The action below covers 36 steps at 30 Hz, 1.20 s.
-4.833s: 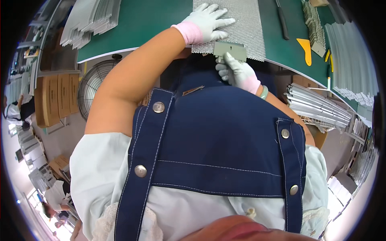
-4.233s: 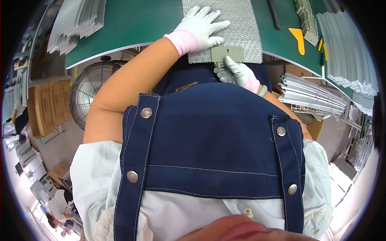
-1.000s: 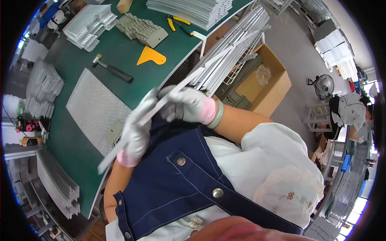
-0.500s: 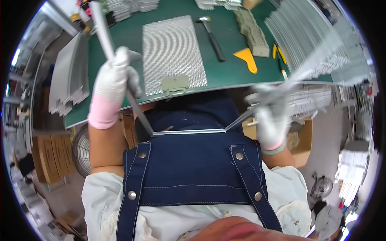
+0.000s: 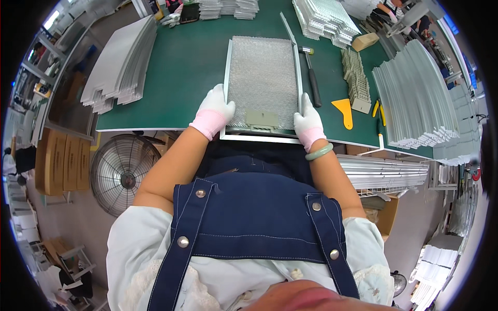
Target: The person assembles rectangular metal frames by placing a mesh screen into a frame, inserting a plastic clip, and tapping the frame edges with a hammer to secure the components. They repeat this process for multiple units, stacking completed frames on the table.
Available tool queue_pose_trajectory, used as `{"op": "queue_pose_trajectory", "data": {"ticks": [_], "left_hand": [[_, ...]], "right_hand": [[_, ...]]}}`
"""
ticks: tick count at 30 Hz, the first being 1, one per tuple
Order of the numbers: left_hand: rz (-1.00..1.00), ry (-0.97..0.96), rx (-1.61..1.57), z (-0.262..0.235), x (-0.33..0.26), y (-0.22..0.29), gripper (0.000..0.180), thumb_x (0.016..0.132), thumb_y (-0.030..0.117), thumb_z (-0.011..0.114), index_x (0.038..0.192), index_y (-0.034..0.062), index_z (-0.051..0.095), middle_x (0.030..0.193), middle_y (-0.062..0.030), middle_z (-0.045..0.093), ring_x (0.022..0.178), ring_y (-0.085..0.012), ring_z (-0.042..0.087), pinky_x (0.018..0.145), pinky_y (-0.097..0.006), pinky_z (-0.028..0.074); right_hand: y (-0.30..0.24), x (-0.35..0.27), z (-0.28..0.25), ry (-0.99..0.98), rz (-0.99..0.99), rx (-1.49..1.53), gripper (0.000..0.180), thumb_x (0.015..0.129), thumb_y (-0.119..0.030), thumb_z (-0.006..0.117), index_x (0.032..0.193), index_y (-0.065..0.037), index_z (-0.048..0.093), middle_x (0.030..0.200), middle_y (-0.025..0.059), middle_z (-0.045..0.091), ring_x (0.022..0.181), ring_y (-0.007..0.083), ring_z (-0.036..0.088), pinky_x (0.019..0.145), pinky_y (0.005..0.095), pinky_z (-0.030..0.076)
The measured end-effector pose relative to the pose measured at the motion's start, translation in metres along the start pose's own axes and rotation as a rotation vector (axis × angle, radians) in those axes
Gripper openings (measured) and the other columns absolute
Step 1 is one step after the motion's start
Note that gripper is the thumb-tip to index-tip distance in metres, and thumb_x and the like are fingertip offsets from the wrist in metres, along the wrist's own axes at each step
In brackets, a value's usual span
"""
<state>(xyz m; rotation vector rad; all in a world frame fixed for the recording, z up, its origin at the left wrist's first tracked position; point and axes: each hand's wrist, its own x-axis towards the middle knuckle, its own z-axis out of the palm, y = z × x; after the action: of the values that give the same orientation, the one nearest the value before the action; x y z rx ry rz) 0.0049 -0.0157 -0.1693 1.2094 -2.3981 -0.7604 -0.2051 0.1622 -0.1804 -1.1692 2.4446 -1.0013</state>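
Observation:
A silver mesh panel lies on the green worktable, with a grey-green plastic plate at its near end. Thin metal framing runs along the panel's two long sides and near side. One loose strip end sticks out beyond the far right corner, angled up and to the left. My left hand, in a white glove with a pink cuff, is closed on the left side of the frame. Gloved likewise, my right hand grips the right side near the same end.
Right of the panel lie a hammer, a yellow scraper, stacked plastic plates and yellow-handled pliers. Metal strips stand bundled at far right, sheets at left. Mesh panels are piled behind. A floor fan stands below.
The bent metal frame has gone from in front of my apron to around the mesh panel on the table. Both hands have come closer together and lower, beside the panel.

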Motion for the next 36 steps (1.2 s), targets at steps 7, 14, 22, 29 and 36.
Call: {"op": "queue_pose_trajectory", "data": {"ticks": [7,14,22,29,36], "left_hand": [[-0.026,0.064,0.106,-0.023,-0.056,-0.027,0.047,0.084,0.031,0.067,0.111,-0.0067,0.059,0.096,-0.0250,0.065,0.090,-0.0361,0.065,0.084,-0.042,0.051],[-0.241,-0.209,-0.040,-0.025,-0.096,-0.031,0.061,0.084,0.058,0.064,0.089,-0.0028,0.067,0.082,-0.0219,0.068,0.079,-0.0356,0.068,0.074,-0.042,0.052],[-0.640,-0.455,-1.133,-0.007,-0.110,-0.044,0.036,0.093,0.028,0.066,0.108,-0.0047,0.062,0.098,-0.0079,0.065,0.085,-0.0140,0.061,0.080,-0.029,0.051],[-0.551,-0.564,-0.950,-0.029,-0.124,-0.034,0.033,0.097,0.028,0.060,0.111,-0.0011,0.059,0.097,-0.0069,0.063,0.086,-0.0120,0.057,0.080,-0.027,0.048],[-0.636,-0.569,-1.152,-0.026,-0.129,-0.038,0.030,0.096,0.026,0.061,0.110,-0.0007,0.058,0.098,-0.0073,0.063,0.083,-0.0112,0.058,0.076,-0.028,0.049]], "right_hand": [[-0.005,-0.039,-0.002,0.005,-0.031,-0.081,0.057,0.084,-0.019,0.071,0.133,0.002,0.051,0.120,0.0210,0.059,0.106,0.0323,0.060,0.095,0.0378,0.048],[0.001,-0.082,0.009,-0.017,0.137,0.199,0.062,0.081,-0.017,0.077,0.128,0.006,0.046,0.106,0.0136,0.061,0.078,0.0167,0.064,0.071,0.0300,0.053],[0.008,-0.101,-0.003,-0.119,0.460,0.800,0.056,0.087,-0.006,0.069,0.130,0.011,0.038,0.101,0.0173,0.064,0.084,0.0193,0.067,0.071,0.0279,0.058],[0.024,-0.105,-0.006,-0.264,0.620,1.079,0.043,0.093,-0.011,0.064,0.127,0.008,0.048,0.102,0.0118,0.062,0.087,0.0188,0.065,0.077,0.0308,0.057],[0.017,-0.107,-0.001,-0.288,0.617,1.130,0.037,0.096,-0.011,0.058,0.128,0.006,0.047,0.106,0.0096,0.058,0.092,0.0156,0.059,0.085,0.0331,0.053]]}}
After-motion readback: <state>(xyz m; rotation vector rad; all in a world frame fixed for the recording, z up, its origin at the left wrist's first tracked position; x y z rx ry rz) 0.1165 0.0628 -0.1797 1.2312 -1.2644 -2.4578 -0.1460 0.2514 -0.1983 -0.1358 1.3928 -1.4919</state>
